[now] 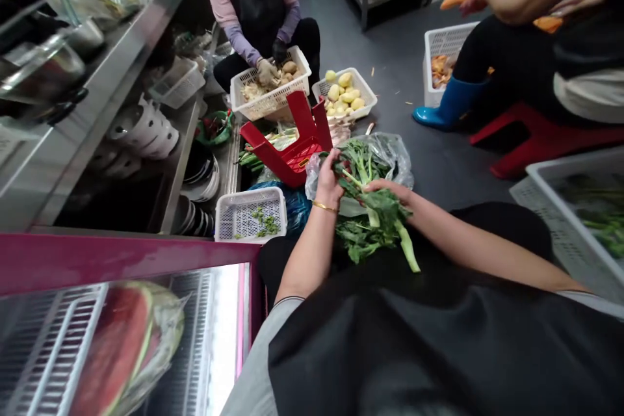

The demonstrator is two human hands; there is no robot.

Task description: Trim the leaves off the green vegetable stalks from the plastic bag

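Head view: left hand and right hand both grip leafy greens; thick stalk points bodyward, right hand nearer.

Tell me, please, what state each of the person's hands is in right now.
Left hand: closed, holding leafy greens.
Right hand: closed, also holding leafy greens.

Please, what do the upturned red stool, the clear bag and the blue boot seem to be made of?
Red stool: probably moulded plastic, smooth, with a lattice seat in one even colour.
Clear bag: likely thin plastic film, crinkled and see-through, with bright glints.
Blue boot: rubber or PVC, seemingly; its glossy surface leaves either possible.
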